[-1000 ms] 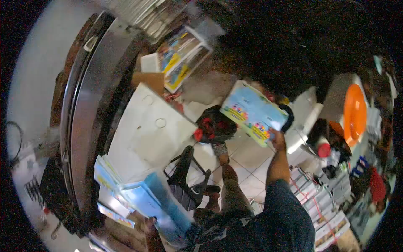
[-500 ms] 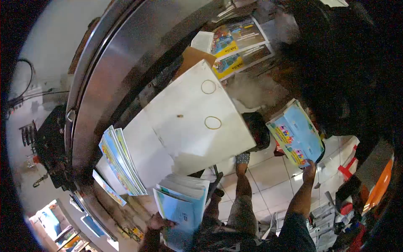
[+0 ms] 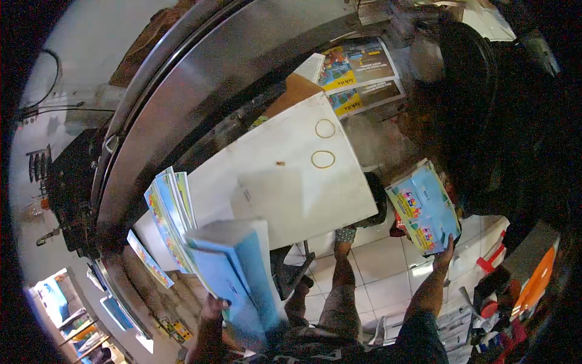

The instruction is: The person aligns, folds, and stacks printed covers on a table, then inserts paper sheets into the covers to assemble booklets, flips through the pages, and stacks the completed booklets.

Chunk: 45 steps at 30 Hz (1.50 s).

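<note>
My left hand [image 3: 213,305] grips the side of a thick stack of blue-covered booklets [image 3: 236,267], its thumb on the cover. The stack is tilted over the near left part of the white tabletop [image 3: 303,194]. Beside it lies a fanned pile of printed booklets [image 3: 170,212], partly overlapped by the held stack. Off to the right, my right hand [image 3: 445,252] is closed on the near edge of a stack of blue and yellow printed sheets [image 3: 427,203]. Its thumb rests on top, and the fingers underneath are hidden.
Two rubber bands [image 3: 323,159] lie on the tabletop. A single printed strip [image 3: 150,258] sits at the left edge. Yellow and dark printed sheets [image 3: 361,76] are beyond the far end. A long metal machine edge [image 3: 200,79] runs along the left. Tiled floor [image 3: 382,261] shows below.
My left hand has brought its stack up and left, against the fanned pile, and tilted it more upright. My right hand and its stack have shifted slightly down in view.
</note>
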{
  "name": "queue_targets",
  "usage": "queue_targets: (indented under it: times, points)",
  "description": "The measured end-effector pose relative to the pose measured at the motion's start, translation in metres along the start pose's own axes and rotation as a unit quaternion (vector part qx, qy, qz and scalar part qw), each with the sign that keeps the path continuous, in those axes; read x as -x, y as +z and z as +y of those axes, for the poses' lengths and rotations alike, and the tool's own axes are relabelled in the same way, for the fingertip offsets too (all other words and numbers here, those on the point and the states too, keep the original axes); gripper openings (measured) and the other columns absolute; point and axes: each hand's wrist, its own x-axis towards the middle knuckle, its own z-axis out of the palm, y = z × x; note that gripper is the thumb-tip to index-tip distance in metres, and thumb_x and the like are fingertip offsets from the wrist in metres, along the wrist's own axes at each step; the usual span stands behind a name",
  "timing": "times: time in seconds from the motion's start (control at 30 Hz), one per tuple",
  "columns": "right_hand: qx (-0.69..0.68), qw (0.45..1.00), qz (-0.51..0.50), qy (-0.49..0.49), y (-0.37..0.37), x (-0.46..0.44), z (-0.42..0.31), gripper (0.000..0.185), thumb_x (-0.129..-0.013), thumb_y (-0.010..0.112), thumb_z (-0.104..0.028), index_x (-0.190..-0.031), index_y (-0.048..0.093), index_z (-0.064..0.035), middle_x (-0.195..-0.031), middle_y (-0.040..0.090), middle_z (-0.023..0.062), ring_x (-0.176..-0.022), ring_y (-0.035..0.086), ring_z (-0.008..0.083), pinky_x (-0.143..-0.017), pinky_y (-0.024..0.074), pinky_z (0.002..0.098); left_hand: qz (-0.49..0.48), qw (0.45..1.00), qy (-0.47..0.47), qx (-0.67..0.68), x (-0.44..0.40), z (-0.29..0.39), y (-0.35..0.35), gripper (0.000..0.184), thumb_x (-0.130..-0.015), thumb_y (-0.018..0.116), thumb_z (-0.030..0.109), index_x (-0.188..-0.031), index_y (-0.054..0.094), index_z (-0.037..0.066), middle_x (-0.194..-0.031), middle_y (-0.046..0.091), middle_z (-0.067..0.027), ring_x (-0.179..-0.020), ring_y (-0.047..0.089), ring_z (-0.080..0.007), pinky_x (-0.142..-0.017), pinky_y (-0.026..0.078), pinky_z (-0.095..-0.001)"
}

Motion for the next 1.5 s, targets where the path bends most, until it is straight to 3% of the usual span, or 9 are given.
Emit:
queue_targets:
  times: [0.2, 0.5, 0.6, 0.73, 0.87, 0.93, 1.0, 1.2, 1.5]
  points:
    - [0.013, 1.0, 0.007, 0.005, 0.012, 0.01, -0.018, 0.071, -0.092, 0.053, -0.053, -0.145, 0.035, -0.0092, -0.144, 0.044, 0.01, -0.128, 0.046, 0.0296, -0.105, 0.0363, 0.0455, 0.161, 0.969, 0.023, 0.186, -0.051, 0.151, 0.121, 0.054, -0.082, 0.069, 0.028, -0.124, 0.05, 0.001, -0.102, 0.063, -0.0122, -0.086, 0.065, -0.0245, -0.072, 0.056, -0.0361]
    - [0.101, 0.982, 0.053, -0.152, 0.019, 0.051, -0.007, 0.07, -0.095, 0.05, -0.049, -0.147, 0.032, -0.0063, -0.15, 0.034, 0.0154, -0.134, 0.037, 0.0313, -0.112, 0.0271, 0.0411, 0.055, 0.955, -0.017, 0.29, -0.139, 0.262, 0.211, 0.061, -0.081, 0.073, 0.03, -0.127, 0.049, -0.002, -0.108, 0.063, -0.0159, -0.098, 0.063, -0.0266, -0.085, 0.053, -0.0386]
    - [0.424, 0.809, 0.268, -0.305, 0.054, 0.132, 0.0, 0.078, -0.091, 0.061, -0.042, -0.135, 0.033, 0.0153, -0.136, 0.04, 0.0305, -0.126, 0.041, 0.035, -0.11, 0.0291, 0.0417, 0.026, 0.958, -0.017, 0.284, -0.168, 0.256, 0.204, 0.061, -0.082, 0.074, 0.028, -0.128, 0.049, -0.003, -0.109, 0.063, -0.0168, -0.101, 0.062, -0.0267, -0.088, 0.051, -0.0402]
    - [0.226, 0.932, -0.104, -0.262, 0.236, 0.289, -0.069, 0.047, -0.091, 0.061, -0.013, -0.133, 0.043, 0.0014, -0.126, 0.053, 0.0161, -0.115, 0.05, 0.0261, -0.101, 0.0389, 0.0359, 0.038, 0.979, -0.005, 0.198, -0.158, 0.276, 0.21, 0.068, -0.08, 0.077, 0.032, -0.128, 0.046, -0.006, -0.116, 0.06, -0.019, -0.106, 0.059, -0.0283, -0.092, 0.049, -0.0402]
    - [0.284, 0.813, -0.427, -0.275, 0.41, 0.358, -0.114, 0.071, -0.09, 0.065, -0.027, -0.143, 0.03, 0.0042, -0.138, 0.046, 0.0229, -0.131, 0.042, 0.0299, -0.108, 0.0349, 0.0397, 0.128, 0.991, 0.039, 0.005, -0.158, 0.283, 0.2, 0.077, -0.077, 0.08, 0.037, -0.129, 0.045, -0.007, -0.119, 0.058, -0.0192, -0.11, 0.057, -0.0277, -0.093, 0.046, -0.0378]
    - [0.397, 0.767, -0.394, -0.313, 0.469, 0.36, -0.11, 0.089, -0.086, 0.066, -0.043, -0.143, 0.025, 0.0117, -0.145, 0.036, 0.0305, -0.13, 0.043, 0.0385, -0.108, 0.0359, 0.04, 0.061, 0.994, 0.092, 0.007, -0.146, 0.313, 0.196, 0.081, -0.079, 0.077, 0.041, -0.137, 0.041, -0.004, -0.125, 0.055, -0.0191, -0.114, 0.054, -0.0261, -0.095, 0.045, -0.037]
    - [0.361, 0.814, -0.422, -0.17, 0.509, 0.353, -0.1, 0.099, -0.081, 0.067, -0.053, -0.142, 0.025, 0.014, -0.141, 0.038, 0.0334, -0.131, 0.043, 0.0392, -0.107, 0.0359, 0.039, 0.054, 0.992, 0.092, 0.064, -0.151, 0.323, 0.194, 0.076, -0.082, 0.073, 0.04, -0.138, 0.041, 0.0, -0.126, 0.056, -0.0161, -0.114, 0.055, -0.0254, -0.094, 0.046, -0.0386]
    - [0.4, 0.762, -0.489, -0.142, 0.527, 0.354, -0.097, 0.1, -0.082, 0.067, -0.056, -0.144, 0.024, 0.0097, -0.138, 0.045, 0.0261, -0.126, 0.047, 0.0309, -0.102, 0.041, 0.037, -0.003, 0.987, 0.061, 0.149, -0.186, 0.317, 0.184, 0.099, -0.085, 0.067, 0.049, -0.151, 0.008, 0.004, -0.139, 0.045, -0.0219, -0.127, 0.046, -0.0305, -0.098, 0.045, -0.0429]
    - [0.385, 0.798, -0.464, -0.007, 0.43, 0.393, -0.096, 0.1, -0.085, 0.068, -0.048, -0.147, 0.015, 0.0089, -0.142, 0.041, 0.0248, -0.13, 0.043, 0.03, -0.106, 0.0361, 0.0367, 0.03, 0.972, 0.015, 0.232, -0.136, 0.247, 0.221, 0.083, -0.089, 0.058, 0.055, -0.147, 0.028, 0.003, -0.143, 0.04, -0.0188, -0.13, 0.041, -0.0302, -0.107, 0.034, -0.0412]
